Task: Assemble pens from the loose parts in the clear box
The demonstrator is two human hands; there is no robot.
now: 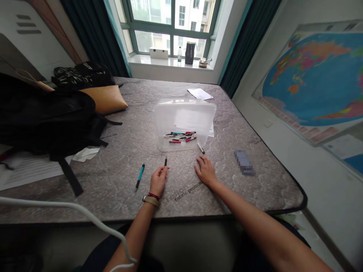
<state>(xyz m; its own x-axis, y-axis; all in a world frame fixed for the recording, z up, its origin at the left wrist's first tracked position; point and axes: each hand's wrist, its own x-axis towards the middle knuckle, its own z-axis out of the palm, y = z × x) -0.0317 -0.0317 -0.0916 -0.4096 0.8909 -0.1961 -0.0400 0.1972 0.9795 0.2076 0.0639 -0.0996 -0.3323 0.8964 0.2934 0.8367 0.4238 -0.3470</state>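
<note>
My left hand is closed around a dark pen, whose upper end sticks out past the fingers. To its left, a teal and black pen lies on the mattress. My right hand rests palm down with its fingers apart, holding nothing. Just beyond its fingertips is a white pen with a black end, by the front right corner of a clear plastic box. Several pens in red, black, teal and white are piled in the box.
A blurred grey-blue object lies to the right. A black backpack, a tan pouch and papers occupy the left side. A white cable crosses the near left. Another paper lies behind the box.
</note>
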